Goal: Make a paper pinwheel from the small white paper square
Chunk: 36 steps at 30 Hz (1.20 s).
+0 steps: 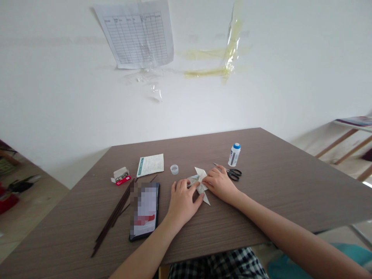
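Note:
A folded paper pinwheel (201, 174), made of printed paper with pointed blades, lies on the brown table between my hands. My left hand (184, 197) presses on its left side, fingers and thumb curved over the paper. From the right, the bent fingers of my right hand (219, 182) grip the paper near its middle. Parts of the pinwheel are hidden beneath both hands. Just beyond my right hand lie black-handled scissors (234, 174), their blades partly covered by it. A white bottle with a blue cap (234, 155) stands behind the scissors.
Left of my hands lies a phone (148, 209) with its screen lit. Dark thin sticks (113, 217) lie beside it, below a small open red-and-white box (121, 176). Farther back are a printed paper (151, 165) and a small clear cup (174, 169). A wall (203, 108) borders the table.

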{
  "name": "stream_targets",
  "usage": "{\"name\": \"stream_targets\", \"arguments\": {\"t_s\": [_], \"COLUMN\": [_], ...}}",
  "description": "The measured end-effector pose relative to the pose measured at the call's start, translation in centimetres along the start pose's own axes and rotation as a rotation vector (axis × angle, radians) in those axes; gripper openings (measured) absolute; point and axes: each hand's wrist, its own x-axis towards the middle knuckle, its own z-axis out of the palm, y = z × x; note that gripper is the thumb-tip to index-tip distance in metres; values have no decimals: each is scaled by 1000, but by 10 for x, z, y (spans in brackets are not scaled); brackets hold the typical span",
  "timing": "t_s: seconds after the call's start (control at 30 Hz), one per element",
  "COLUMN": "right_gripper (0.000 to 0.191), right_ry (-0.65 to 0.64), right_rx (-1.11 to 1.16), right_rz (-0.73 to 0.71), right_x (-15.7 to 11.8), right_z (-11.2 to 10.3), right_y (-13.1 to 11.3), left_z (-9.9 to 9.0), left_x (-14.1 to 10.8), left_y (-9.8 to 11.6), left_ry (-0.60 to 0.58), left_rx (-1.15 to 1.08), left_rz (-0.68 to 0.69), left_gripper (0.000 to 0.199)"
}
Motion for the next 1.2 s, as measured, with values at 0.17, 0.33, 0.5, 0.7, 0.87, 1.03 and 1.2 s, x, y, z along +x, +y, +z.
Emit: {"name": "stream_targets", "arguments": {"t_s": [0.17, 0.33, 0.5, 0.7, 0.87, 1.03, 1.2], "right_gripper": [18, 17, 14, 8, 15, 17, 20], "right_ry": [-12, 72, 42, 58, 65, 32, -20], "right_rx": [-10, -50, -73, -66, -126, -130, -156], "right_rz": [-3, -95, -67, -92, -98, -85, -64], "right_x": [0, -4, -6, -8, -9, -8, -7], "right_z": [0, 6, 4, 0, -1, -2, -4], "right_y": [1, 6, 4, 4, 3, 1, -2], "left_z": [-4, -6, -4, -6, -6, -5, -3], "left_x": [0, 0, 0, 0, 0, 0, -1], "left_y": [2, 2, 0, 1, 1, 0, -2], "left_ry": [-12, -45, -38, -64, -60, -62, -38], "left_rx": [-17, -12, -3, -1, -10, -3, -5], "left_rz": [-11, -6, -12, -34, -37, -27, -16], "left_gripper": [38, 38, 41, 45, 45, 41, 39]}}
